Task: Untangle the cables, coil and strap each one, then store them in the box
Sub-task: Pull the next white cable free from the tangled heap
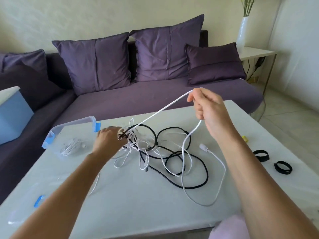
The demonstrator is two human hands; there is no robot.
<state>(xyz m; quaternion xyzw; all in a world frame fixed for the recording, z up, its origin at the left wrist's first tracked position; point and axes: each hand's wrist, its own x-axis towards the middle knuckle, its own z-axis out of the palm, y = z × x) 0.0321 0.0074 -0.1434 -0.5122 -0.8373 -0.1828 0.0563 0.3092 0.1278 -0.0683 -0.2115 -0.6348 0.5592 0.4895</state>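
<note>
White cable (162,109) is gripped in the right hand (207,106), fingers curled round it, raised above the table (138,204). From the fist, one length runs taut toward 8 o'clock, down into the tangle (146,147). A second length drops from the underside of the fist at 6 o'clock and trails in slack loops across the table top. The raised grip appears intended to put the strand under tension, so that its path through the knot can be traced and drawn out.

At 8 o'clock from the right hand, the left hand (108,140) is low on the table, with fingers hooked into the near edge of the tangle. The frame is blurred here, but the hand seems to hold the bundle down as an anchor against the pull.

A black cable (204,169) loops through the tangle from 3 to 5 o'clock, and a white plug (204,147) lies free beside it.

At 9 o'clock from the left hand stands the clear box (74,122) with blue clips. One coiled white cable (72,147) is already stored inside. Two black straps (260,155) wait at 3 o'clock from the tangle, well apart from it, unused. Judged progress: early, untangling stage.
</note>
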